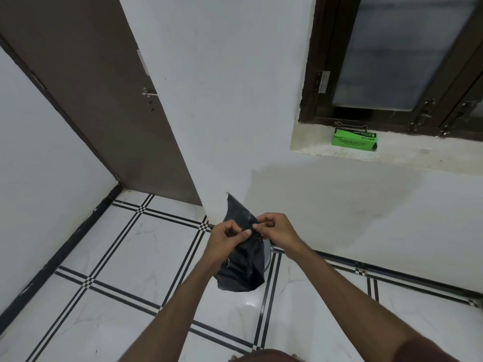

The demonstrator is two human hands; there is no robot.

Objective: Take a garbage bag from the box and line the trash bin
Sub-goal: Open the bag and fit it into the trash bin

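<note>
Both hands are raised in front of the body, close together, and each one pinches the top part of a black garbage bag [241,267]. The left hand [228,240] holds the plastic between the thumb and the bent fingers, and the right hand [274,229] does the same just beside it, so the fingertips of the two hands almost touch. One corner of the bag stands up above the hands like a point, while the rest hangs down loose and wrinkled below them. Behind the hanging bag a small pale curved edge is visible, which seems to be the trash bin [267,257], but most of it is hidden. The green box [354,139] of bags lies on the window sill [418,155], up and to the right, well apart from the hands. The floor [117,257] has white tiles with black lines, and a brown door [104,100] stands on the left of the white wall.
</note>
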